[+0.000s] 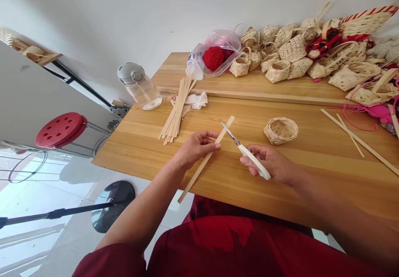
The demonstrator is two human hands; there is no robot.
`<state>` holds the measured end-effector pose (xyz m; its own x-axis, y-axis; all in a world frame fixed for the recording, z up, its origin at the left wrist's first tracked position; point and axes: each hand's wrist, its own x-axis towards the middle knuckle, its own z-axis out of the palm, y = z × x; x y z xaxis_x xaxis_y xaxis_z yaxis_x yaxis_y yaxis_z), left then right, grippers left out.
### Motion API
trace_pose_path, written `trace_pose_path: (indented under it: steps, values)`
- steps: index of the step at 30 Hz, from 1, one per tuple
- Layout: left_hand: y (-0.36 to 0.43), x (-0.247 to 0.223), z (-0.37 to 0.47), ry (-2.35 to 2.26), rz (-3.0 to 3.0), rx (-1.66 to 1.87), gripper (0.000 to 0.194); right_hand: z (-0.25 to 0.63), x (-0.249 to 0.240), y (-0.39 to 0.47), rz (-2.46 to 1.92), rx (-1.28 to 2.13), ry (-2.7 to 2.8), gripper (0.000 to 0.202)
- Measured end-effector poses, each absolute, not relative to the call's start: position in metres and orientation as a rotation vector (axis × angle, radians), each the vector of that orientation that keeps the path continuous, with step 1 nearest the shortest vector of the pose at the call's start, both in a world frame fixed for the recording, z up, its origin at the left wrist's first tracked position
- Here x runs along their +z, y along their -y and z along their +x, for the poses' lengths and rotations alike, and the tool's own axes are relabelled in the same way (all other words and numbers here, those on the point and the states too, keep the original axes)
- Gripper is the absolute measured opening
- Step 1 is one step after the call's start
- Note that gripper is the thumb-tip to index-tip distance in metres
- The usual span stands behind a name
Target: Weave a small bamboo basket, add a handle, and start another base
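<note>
A long flat pale strip point(199, 170) is pinched between the thumb and fingers of my left hand point(199, 147), slanting from the lower left up to the right. My right hand point(268, 161) is closed on white-handled scissors point(255, 160), whose narrow blades point up and left beside the strip's upper end. The blades look nearly closed. Right of the scissors, a small woven basket point(281, 130) without a handle rests on the wooden table point(237, 191). Beyond my left hand lies a bundle of similar strips point(177, 112).
A clear bottle point(141, 87) stands at the back left. Behind are a plastic bag with red yarn point(213, 58) and many woven baskets point(293, 48). Loose strips point(361, 139) lie at the right. A red stool point(60, 129) is beyond the table's left edge.
</note>
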<state>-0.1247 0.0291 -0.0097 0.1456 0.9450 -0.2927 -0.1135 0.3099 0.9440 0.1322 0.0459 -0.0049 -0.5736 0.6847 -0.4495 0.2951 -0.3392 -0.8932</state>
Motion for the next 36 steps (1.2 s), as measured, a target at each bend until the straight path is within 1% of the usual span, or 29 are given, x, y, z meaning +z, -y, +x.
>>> trace_pose_path:
  steps: [2, 4, 8, 13, 17, 21, 26, 36]
  values:
    - [-0.026, -0.011, -0.125, -1.128, 0.926, 0.958, 0.043, 0.133, -0.003, -0.046, -1.268, 1.998, 1.62, 0.043]
    - [-0.024, -0.011, -0.126, -1.122, 0.91, 1.005, 0.038, 0.134, -0.001, -0.046, -1.25, 1.996, 1.64, 0.043]
    - [-0.026, -0.012, -0.13, -1.146, 0.885, 0.995, 0.039, 0.138, 0.001, -0.05, -1.178, 2.016, 1.713, 0.045]
    - [-0.03, -0.014, -0.138, -1.145, 0.82, 0.965, 0.043, 0.139, -0.002, -0.062, -1.221, 2.021, 1.886, 0.048]
    - [-0.037, -0.017, -0.141, -1.14, 0.76, 0.945, 0.045, 0.128, -0.002, -0.077, -1.251, 2.067, 1.897, 0.053]
    - [-0.048, -0.018, -0.147, -1.107, 0.686, 0.929, 0.046, 0.114, 0.001, -0.095, -1.298, 2.068, 1.925, 0.05]
    - [-0.064, -0.018, -0.16, -1.108, 0.663, 0.948, 0.04, 0.1, -0.002, -0.118, -1.292, 2.071, 1.943, 0.046]
    - [-0.095, -0.02, -0.184, -1.176, 0.668, 0.789, 0.027, 0.074, -0.002, -0.144, -1.298, 2.149, 1.89, 0.055]
